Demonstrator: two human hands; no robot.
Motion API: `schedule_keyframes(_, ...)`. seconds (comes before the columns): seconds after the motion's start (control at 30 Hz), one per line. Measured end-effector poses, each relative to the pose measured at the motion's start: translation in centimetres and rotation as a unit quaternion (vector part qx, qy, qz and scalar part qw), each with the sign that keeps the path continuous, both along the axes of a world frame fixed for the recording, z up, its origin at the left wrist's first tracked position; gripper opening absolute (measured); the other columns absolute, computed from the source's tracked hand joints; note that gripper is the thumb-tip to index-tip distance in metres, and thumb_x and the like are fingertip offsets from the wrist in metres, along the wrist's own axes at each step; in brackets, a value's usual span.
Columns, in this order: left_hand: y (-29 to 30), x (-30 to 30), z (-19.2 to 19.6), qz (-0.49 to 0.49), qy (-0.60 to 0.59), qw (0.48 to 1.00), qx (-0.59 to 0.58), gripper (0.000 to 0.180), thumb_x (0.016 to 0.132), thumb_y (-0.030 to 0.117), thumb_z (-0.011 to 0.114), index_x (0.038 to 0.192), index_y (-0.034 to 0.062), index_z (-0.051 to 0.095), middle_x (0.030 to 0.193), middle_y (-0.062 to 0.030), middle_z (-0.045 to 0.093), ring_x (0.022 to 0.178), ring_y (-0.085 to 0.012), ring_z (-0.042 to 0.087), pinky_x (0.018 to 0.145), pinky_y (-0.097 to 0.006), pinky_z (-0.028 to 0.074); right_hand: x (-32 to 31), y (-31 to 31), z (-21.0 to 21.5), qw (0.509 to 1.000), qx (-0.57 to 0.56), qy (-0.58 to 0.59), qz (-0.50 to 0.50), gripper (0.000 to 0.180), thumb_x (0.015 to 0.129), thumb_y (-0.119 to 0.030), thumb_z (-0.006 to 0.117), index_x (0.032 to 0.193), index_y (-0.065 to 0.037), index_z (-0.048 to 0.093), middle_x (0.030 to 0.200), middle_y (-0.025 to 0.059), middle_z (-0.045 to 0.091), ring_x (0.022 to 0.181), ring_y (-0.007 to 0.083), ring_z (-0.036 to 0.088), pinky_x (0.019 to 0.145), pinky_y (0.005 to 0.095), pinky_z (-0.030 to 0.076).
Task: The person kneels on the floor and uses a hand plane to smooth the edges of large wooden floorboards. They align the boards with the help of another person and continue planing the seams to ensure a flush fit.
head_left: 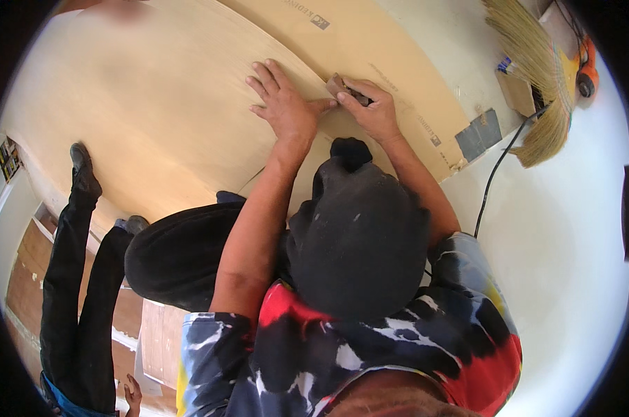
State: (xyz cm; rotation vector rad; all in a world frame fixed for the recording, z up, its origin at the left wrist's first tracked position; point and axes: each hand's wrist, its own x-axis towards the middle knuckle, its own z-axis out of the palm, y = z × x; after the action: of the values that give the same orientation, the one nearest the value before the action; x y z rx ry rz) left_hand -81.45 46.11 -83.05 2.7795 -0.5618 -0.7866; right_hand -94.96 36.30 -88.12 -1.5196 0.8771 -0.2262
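A large, thin, light wooden sheet lies in front of me, its edge curving across a tan printed sheet underneath. My left hand presses flat on the wooden sheet near that edge, fingers spread, thumb pointing right. Just right of the thumb, my right hand grips a small brown block-like hand tool with a dark part. The tool sits at the edge of the wooden sheet. Its exact kind is partly hidden by my fingers.
At the right lie a straw broom, an orange power tool, a cardboard box and a black cable. A dark grey patch covers the tan sheet's corner. Another person's legs and hand are at the left.
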Motion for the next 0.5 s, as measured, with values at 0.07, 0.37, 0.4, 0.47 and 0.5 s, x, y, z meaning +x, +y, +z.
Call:
schedule_keyframes(0.07, 0.2, 0.4, -0.2, -0.001, -0.009, 1.000, -0.006, 0.141, 0.054, 0.041, 0.098, 0.158, -0.0036, 0.014, 0.166, -0.0248, 0.011, 0.152, -0.0499, 0.010, 0.107, -0.077, 0.028, 1.7, 0.1, -0.5, 0.999, -0.027, 0.024, 0.007, 0.040, 0.088, -0.021, 0.080, 0.120, 0.003, 0.071, 0.112, 0.0139, 0.074, 0.099, 0.0154, 0.069, 0.088, 0.0299, 0.054)
schedule_keyframes(0.37, 0.1, 1.2, -0.4, -0.018, -0.009, 1.000, 0.018, 0.143, 0.053, 0.046, 0.097, 0.157, -0.0046, 0.013, 0.166, -0.0230, 0.013, 0.152, -0.0495, 0.010, 0.106, -0.076, 0.031, 15.6, -2.9, -0.9, 0.986, -0.130, -0.052, 0.085, 0.047, 0.086, -0.048, 0.074, 0.107, -0.006, 0.076, 0.089, 0.0154, 0.076, 0.081, 0.0261, 0.073, 0.079, 0.0324, 0.056)
schedule_keyframes(0.4, -0.2, 0.5, 0.0, -0.020, -0.003, 1.000, 0.020, 0.143, 0.053, 0.047, 0.097, 0.158, -0.0038, 0.013, 0.166, -0.0226, 0.013, 0.152, -0.0491, 0.011, 0.106, -0.076, 0.032, 16.9, -3.2, -1.2, 0.993, -0.100, -0.047, 0.043, 0.049, 0.086, -0.050, 0.073, 0.107, -0.005, 0.076, 0.089, 0.0152, 0.076, 0.079, 0.0249, 0.073, 0.078, 0.0328, 0.056)
schedule_keyframes(0.47, -1.7, 0.1, 0.7, -0.034, 0.024, 0.999, 0.035, 0.144, 0.053, 0.048, 0.097, 0.158, -0.0026, 0.013, 0.167, -0.0216, 0.012, 0.152, -0.0480, 0.011, 0.106, -0.076, 0.032, 21.5, -5.6, -1.5, 0.995, -0.051, -0.065, -0.055, 0.054, 0.086, -0.054, 0.071, 0.106, -0.004, 0.076, 0.089, 0.0148, 0.076, 0.076, 0.0224, 0.072, 0.077, 0.0336, 0.056)
schedule_keyframes(0.5, -1.3, 0.3, 0.5, -0.016, 0.031, 0.998, 0.053, 0.145, 0.052, 0.049, 0.097, 0.159, -0.0021, 0.013, 0.167, -0.0212, 0.012, 0.153, -0.0474, 0.011, 0.106, -0.075, 0.033, 22.0, -6.0, 1.6, 0.996, -0.015, -0.076, -0.039, 0.047, 0.089, -0.046, 0.072, 0.105, -0.002, 0.074, 0.090, 0.0118, 0.074, 0.076, 0.0209, 0.068, 0.076, 0.0333, 0.055)
